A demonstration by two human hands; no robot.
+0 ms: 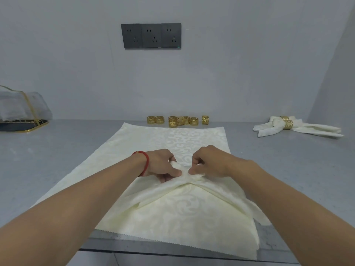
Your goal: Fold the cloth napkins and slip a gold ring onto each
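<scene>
Napkin (172,208) lies spread on the grey table (57,160), directly in front of the person, with its near edge over the table's front lip. Both hands work at its centre. Left hand (163,166) pinches a gathered ridge of cloth between thumb and curled fingers; right hand (207,162) pinches the same ridge just beside it, the two thumbs almost touching. From that pinch point, folds radiate down toward the near corners, so the cloth is being bunched at the middle.

Progress, judged from the layout:
- Done: finished napkins (295,127) lie far right on the table, gathered and banded by gold rings — two bands appear to show, so likely two napkins.
- In hand: the centre napkin is at the gathering stage; no ring is on it yet.
- Left: complete the gather, fetch a ring, slip it on, then repeat for any remaining cloths.

Loose rings (180,120) sit in a row at the back of the table against the wall, just beyond the napkin's far edge — about eight, though the middle ones overlap and the count is uncertain.

Limits of view:
- Fingertips of both hands are buried in the fold; the exact grip underneath cannot be told.
- A covered tray (23,112) at far left is cut off by the frame edge. It seems to hold pale folded cloth under a translucent cover, possibly the napkin supply, but this is not clear.
- A triple socket panel (151,35) is mounted on the wall.
</scene>
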